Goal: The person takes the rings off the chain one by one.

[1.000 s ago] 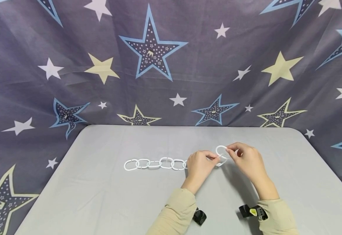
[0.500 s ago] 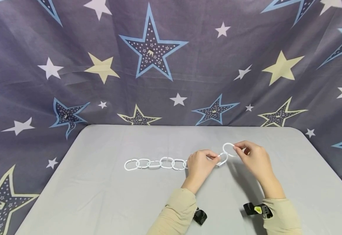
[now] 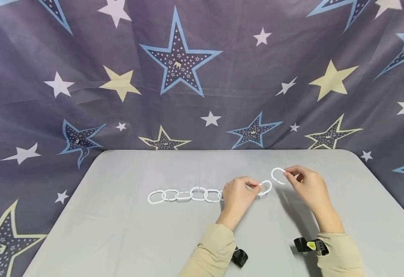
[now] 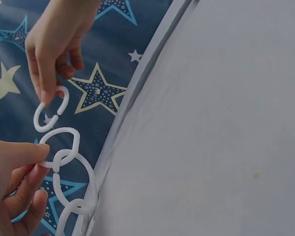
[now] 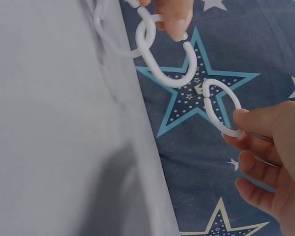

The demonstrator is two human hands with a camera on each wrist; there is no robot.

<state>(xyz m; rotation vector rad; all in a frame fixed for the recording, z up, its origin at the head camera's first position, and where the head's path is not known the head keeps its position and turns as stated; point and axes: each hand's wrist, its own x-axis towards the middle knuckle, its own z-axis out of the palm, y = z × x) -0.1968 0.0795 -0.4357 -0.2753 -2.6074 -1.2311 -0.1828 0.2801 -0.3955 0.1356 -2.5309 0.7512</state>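
A white plastic chain of oval links lies across the table, left of centre. My left hand pinches its right end link between thumb and finger, covering part of the chain in the head view. That end link has a small gap in its side and is raised off the table. To the right, my right hand holds a single white link by its edge with thumb and index finger. This link also has a narrow gap, facing the chain, and hangs apart from the end link.
The pale grey table ends at a back edge against a dark curtain printed with stars. Black wrist-worn cameras sit at the left cuff and right cuff.
The right hand has drawn its link up and to the right, from overlapping the chain's end link to standing apart from it. The left hand keeps its hold in nearly the same place.
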